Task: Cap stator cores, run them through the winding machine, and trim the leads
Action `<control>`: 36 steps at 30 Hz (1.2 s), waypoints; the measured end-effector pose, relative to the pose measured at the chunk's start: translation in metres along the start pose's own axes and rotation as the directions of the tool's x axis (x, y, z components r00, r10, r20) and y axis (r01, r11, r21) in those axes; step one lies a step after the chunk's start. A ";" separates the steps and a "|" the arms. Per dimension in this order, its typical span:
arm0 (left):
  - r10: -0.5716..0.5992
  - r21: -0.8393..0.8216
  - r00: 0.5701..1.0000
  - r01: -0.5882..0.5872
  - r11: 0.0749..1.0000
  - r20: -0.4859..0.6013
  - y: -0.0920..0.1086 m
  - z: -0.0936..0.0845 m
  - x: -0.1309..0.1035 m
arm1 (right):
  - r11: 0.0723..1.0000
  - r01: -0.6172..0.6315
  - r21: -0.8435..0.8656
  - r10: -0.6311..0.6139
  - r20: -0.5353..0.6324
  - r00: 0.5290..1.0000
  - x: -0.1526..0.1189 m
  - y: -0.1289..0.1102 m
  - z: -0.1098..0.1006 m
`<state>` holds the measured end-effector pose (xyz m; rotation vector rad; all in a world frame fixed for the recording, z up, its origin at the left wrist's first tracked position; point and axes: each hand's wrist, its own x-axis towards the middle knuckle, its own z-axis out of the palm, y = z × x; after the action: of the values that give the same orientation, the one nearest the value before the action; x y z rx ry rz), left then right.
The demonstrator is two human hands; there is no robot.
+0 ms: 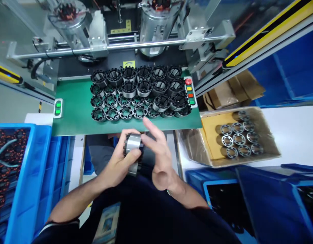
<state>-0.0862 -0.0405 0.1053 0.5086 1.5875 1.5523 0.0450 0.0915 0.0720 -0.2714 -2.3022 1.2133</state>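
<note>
A metal stator core (133, 145) is being held in the left hand (118, 162), just in front of the near edge of the green mat (72, 115). The left fingers (132, 156) are being curled around its shiny side, with the thumb pressed on the lower part. The right hand (159, 159) is being kept just beside the core, on its right; the right fingers (152, 127) are being spread loosely and extended toward the mat, and it cannot be told if they are touching the core.

On the green mat, many stator cores with black insulators (138, 91) are being kept upright in rows. To the right of the mat, a cardboard box (269, 142) is being used for bare metal cores (237, 137), standing close together. To the left of the mat, a blue crate (29, 176) is being filled with wound parts with copper wire (6, 152).
</note>
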 end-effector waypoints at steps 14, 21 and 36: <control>0.411 0.878 0.781 -0.458 -0.137 0.471 0.066 -0.053 0.144 | 0.973 -0.140 0.185 0.141 0.010 0.990 -0.031 0.060 -0.048; 0.412 0.957 0.869 -0.204 -0.206 0.274 0.082 -0.119 0.163 | 0.979 -0.118 0.165 0.096 0.133 0.986 -0.024 0.065 -0.040; 0.321 0.942 0.892 -0.262 -0.209 0.319 0.066 -0.127 0.201 | 0.994 -0.109 0.012 0.103 0.246 0.964 -0.028 0.038 -0.009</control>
<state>-0.3166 0.0476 0.0977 1.8502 2.6443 0.0663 0.0710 0.1085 0.0348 -0.2500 -2.5077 1.3975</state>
